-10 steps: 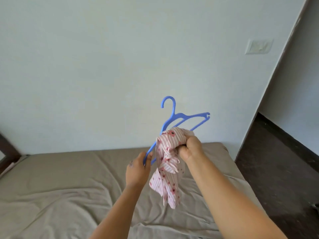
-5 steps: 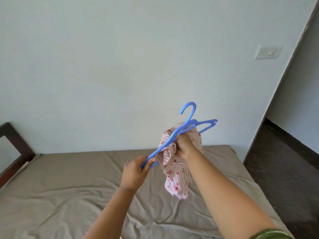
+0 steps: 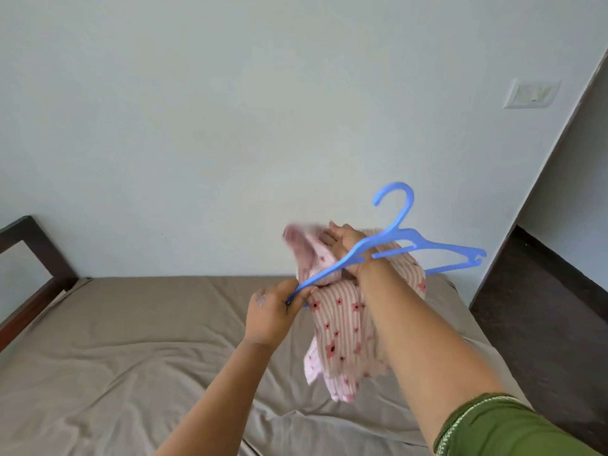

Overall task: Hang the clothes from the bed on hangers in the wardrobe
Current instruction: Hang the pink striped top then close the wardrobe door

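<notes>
A blue plastic hanger point(image 3: 424, 243) is held up over the bed, hook pointing up. My left hand point(image 3: 271, 315) pinches its left end. A small pink striped garment with red flowers point(image 3: 342, 327) hangs bunched below the hanger's left half. My right hand point(image 3: 345, 240) is inside the garment's top, fingers stretched out to the left, the cloth draped over it and my wrist. The fabric at the top left is blurred. The wardrobe is out of view.
The bed point(image 3: 131, 340) has a wrinkled beige sheet and a dark wooden frame point(image 3: 36, 255) at the left. A pale wall lies behind with a switch plate point(image 3: 531, 93). Dark floor point(image 3: 539, 311) runs along the bed's right side.
The hanger has swung flatter and to the right. My right hand let go of its grip on the garment's bunched top and now reaches through it with fingers spread.
</notes>
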`<move>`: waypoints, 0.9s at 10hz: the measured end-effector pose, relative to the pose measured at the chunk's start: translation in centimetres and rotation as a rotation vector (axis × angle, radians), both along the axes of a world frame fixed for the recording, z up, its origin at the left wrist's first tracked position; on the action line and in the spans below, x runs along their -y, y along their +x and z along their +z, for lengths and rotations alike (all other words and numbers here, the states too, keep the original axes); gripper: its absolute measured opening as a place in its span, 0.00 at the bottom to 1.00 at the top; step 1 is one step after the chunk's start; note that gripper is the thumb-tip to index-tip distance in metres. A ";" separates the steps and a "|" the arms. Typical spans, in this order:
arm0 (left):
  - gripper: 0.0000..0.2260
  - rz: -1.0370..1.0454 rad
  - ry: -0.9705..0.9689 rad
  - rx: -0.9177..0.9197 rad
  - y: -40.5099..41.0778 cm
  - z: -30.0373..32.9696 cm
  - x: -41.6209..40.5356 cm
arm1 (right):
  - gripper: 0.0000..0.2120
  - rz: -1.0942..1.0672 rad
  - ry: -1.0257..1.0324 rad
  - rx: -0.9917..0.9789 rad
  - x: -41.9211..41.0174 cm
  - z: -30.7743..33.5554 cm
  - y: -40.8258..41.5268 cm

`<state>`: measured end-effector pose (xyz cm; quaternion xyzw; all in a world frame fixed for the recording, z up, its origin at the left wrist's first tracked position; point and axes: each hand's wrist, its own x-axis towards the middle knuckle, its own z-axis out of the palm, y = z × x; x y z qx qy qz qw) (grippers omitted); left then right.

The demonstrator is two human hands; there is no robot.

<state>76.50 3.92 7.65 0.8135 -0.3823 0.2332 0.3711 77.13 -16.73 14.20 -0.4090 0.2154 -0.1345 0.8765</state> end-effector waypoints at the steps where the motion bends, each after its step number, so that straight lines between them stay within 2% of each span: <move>1: 0.23 0.066 -0.044 -0.180 1.0 -0.7 -0.4 | 0.15 -0.080 -0.105 -0.081 1.3 -1.1 -0.4; 2: 0.24 0.046 -0.035 -0.215 1.4 -1.3 -0.5 | 0.12 0.117 -0.323 -0.128 1.2 -1.0 -3.4; 3: 0.23 0.040 0.024 -0.159 1.1 -1.2 0.3 | 0.12 0.290 -0.401 -0.122 1.6 -1.6 -6.5; 4: 0.21 0.022 0.064 -0.136 0.6 -1.1 1.1 | 0.13 0.311 -0.424 -0.117 2.7 -2.4 -8.2; 5: 0.21 0.054 0.083 -0.179 0.7 -1.3 1.6 | 0.11 0.326 -0.605 -0.222 2.9 -2.3 -9.0; 6: 0.19 0.123 0.073 -0.311 0.9 -1.7 1.8 | 0.13 0.448 -1.648 -0.743 2.1 -2.8 -8.1; 7: 0.19 0.184 -0.018 -0.398 1.1 -2.0 1.8 | 0.18 0.139 -2.029 -0.614 1.2 -5.3 -7.7; 8: 0.21 0.255 -0.050 -0.391 2.0 -1.1 1.1 | 0.14 -0.502 -1.667 -0.234 2.3 -7.7 -8.3; 9: 0.24 0.293 -0.003 -0.374 2.8 -0.3 0.1 | 0.25 -0.627 -1.055 -0.387 4.0 -8.1 -8.7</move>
